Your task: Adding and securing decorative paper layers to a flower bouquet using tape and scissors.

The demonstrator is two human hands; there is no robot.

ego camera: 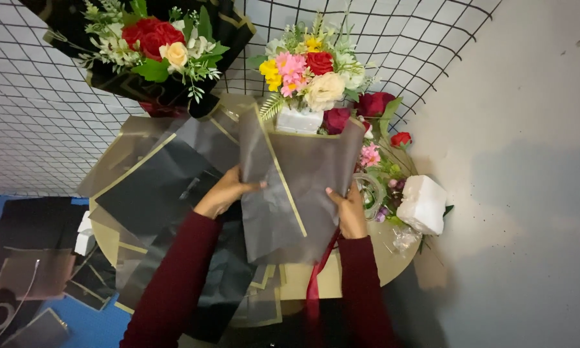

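Where wire grid [38,96] meets grey wall [528,161], round table [393,258] under wrapping sheets [154,187].

Finished bouquet in black wrap [149,48] hanging on wire grid [32,116] | white foam block [422,204] lying on round tabletop [393,254] | loose red roses [375,103] sitting behind

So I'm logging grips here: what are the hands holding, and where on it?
Both hold the bouquet by its dark translucent wrapping paper: left hand on the wrap's left side, right hand on its right side, below the flowers.
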